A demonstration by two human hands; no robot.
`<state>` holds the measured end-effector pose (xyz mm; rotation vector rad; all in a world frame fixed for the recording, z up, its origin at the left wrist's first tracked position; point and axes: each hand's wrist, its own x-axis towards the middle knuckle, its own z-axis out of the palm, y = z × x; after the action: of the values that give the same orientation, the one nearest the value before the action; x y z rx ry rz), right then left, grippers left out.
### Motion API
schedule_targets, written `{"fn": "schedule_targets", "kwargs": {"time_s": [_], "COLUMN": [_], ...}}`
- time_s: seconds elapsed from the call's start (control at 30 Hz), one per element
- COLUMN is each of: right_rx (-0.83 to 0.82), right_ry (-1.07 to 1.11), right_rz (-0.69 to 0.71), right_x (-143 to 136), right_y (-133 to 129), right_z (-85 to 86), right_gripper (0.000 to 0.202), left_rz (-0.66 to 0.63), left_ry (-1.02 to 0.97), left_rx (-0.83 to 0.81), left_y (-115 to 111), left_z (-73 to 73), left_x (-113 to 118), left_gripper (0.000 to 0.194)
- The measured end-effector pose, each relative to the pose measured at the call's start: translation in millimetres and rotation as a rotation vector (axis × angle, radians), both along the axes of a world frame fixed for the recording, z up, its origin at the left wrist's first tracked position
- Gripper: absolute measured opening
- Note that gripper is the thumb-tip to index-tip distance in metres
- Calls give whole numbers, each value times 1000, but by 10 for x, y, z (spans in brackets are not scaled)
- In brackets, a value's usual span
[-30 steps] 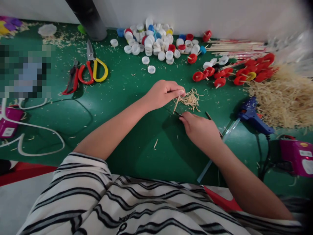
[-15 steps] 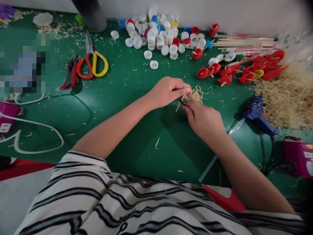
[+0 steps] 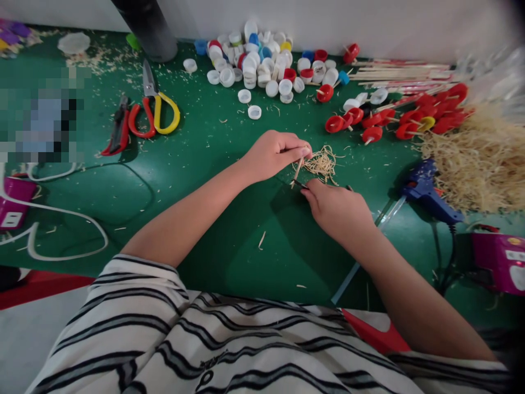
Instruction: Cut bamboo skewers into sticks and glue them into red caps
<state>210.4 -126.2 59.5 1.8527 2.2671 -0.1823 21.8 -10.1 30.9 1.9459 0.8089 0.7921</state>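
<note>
1. The right hand (image 3: pixel 338 210) is gripping a thin dark tool (image 3: pixel 301 184), its tip meeting the lower end of a wooden stick (image 3: pixel 299 167).
2. The left hand (image 3: pixel 275 155) is pinching the stick's upper end over the green surface (image 3: pixel 229 235).
3. Curly shavings (image 3: pixel 323 163) are lying beside the left hand.
4. Bottle caps (image 3: pixel 250 68) are lying heaped farther back.

Pale wall (image 3: pixel 315 24), green tabletop (image 3: pixel 229 246) (faintly glossy), grey floor (image 3: pixel 28 339)

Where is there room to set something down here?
Mostly open: the tabletop between both forearms, bar stray slivers, and the patch between scissors and left hand. Crowded: the back, with bottle caps, and the right, with glue gun and shavings.
</note>
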Motion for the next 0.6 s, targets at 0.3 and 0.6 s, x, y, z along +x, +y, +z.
{"fn": "schedule_targets", "kwargs": {"time_s": [0.3, 0.6], "right_rx": [19, -19], "right_ry": [-30, -25], "right_rz": [9, 13], "right_x": [-15, -78], "right_y": [-76, 36], "right_z": [-6, 8], "right_gripper": [38, 39], "left_rz": [5, 0], "left_ry": [-1, 12], "left_rx": [17, 86], "left_y": [-21, -27], "left_z": [5, -28], "left_x": [29, 84], "left_gripper": [31, 29]}}
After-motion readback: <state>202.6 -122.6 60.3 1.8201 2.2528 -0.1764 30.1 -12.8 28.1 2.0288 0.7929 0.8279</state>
